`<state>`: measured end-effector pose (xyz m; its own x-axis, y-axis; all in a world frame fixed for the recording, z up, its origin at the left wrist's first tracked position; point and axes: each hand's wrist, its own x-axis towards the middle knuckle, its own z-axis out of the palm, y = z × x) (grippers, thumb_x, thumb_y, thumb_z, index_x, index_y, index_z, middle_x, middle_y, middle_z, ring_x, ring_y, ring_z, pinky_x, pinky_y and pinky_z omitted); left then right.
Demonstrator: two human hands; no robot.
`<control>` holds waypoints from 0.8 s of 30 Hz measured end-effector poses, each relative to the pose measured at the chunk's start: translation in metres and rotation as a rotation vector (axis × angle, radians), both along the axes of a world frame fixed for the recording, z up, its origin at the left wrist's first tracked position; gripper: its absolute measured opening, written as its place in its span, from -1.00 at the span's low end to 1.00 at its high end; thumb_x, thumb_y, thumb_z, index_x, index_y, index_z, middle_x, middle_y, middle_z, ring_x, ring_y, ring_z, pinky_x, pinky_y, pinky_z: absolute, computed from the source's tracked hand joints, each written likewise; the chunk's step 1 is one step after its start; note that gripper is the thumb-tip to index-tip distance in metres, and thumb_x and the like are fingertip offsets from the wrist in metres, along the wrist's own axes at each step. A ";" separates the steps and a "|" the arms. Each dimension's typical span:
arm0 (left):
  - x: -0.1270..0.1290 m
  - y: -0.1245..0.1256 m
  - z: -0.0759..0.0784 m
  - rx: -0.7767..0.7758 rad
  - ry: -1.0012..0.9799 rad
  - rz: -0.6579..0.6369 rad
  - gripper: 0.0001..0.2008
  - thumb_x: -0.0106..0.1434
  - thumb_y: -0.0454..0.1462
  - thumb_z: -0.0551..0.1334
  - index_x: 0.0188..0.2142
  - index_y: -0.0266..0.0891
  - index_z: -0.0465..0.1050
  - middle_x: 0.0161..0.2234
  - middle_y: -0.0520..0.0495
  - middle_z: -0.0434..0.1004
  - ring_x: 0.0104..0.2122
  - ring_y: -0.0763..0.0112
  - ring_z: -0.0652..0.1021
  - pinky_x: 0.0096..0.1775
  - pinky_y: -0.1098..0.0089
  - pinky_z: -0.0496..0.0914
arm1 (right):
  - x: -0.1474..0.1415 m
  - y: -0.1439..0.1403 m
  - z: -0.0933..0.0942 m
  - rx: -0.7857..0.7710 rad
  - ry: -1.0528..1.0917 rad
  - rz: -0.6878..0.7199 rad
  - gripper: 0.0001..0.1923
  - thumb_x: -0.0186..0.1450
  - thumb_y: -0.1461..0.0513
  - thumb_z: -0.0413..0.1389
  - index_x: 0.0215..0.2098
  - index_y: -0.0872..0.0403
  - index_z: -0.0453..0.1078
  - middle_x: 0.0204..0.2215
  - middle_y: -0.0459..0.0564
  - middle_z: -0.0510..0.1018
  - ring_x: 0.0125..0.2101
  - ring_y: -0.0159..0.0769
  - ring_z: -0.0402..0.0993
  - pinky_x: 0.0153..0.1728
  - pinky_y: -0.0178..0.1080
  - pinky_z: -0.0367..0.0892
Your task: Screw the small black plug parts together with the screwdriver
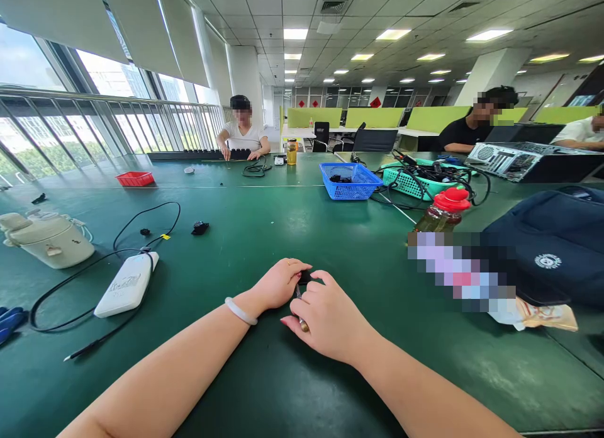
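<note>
My left hand (279, 283), with a pale bangle (240, 311) at the wrist, has its fingers closed on a small black piece (306, 276) just above the green tabletop. Most of that piece is hidden by the fingers, so its kind does not show. Close against it, my right hand (329, 309) is closed round a slim metal tool with a brownish rounded end (304, 326). The tool's far end lies at the black piece; whether it touches cannot be made out. Beyond both hands, a small black part (200, 228) lies on the table.
To the left are a white power bank (126, 286), a black cable (51, 330) and a cream bottle (50, 240). Farther back stand red (135, 179), blue (350, 189) and green baskets (410, 185). A red-capped bottle (443, 211) and dark backpack (557, 243) are right. Other people sit around.
</note>
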<state>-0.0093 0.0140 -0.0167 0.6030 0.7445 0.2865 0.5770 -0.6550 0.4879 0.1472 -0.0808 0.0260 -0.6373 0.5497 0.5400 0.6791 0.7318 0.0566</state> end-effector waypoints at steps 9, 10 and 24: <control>-0.001 0.005 -0.002 0.046 -0.050 0.096 -0.61 0.30 -0.44 0.01 0.00 -0.24 0.49 -0.01 -0.12 0.54 -0.01 0.30 0.50 0.10 0.20 0.40 | 0.002 0.002 0.000 -0.124 -0.033 -0.074 -0.71 0.34 0.14 0.13 -0.52 0.05 0.37 -0.61 -0.13 0.50 -0.46 -0.33 0.34 0.03 -0.12 0.06; -0.001 0.005 -0.001 0.044 -0.053 0.096 -0.61 0.30 -0.44 0.00 0.00 -0.24 0.49 -0.01 -0.12 0.54 -0.02 0.30 0.51 0.10 0.19 0.41 | 0.002 0.002 0.000 -0.144 -0.044 -0.082 -0.72 0.34 0.13 0.13 -0.51 0.05 0.38 -0.59 -0.13 0.51 -0.45 -0.32 0.35 0.02 -0.11 0.06; -0.003 0.005 0.000 0.020 -0.070 0.078 -0.56 0.27 -0.48 -0.03 0.01 -0.25 0.49 0.01 -0.16 0.52 0.00 0.30 0.51 0.11 0.17 0.40 | 0.000 -0.002 0.005 -0.209 -0.123 -0.140 -0.70 0.35 0.06 0.13 -0.43 0.07 0.48 -0.59 -0.08 0.52 -0.44 -0.28 0.42 0.09 -0.04 0.11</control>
<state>-0.0122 0.0194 -0.0163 0.5214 0.7820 0.3414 0.5912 -0.6196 0.5163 0.1471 -0.0829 0.0307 -0.6012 0.7281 0.3294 0.7716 0.6360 0.0024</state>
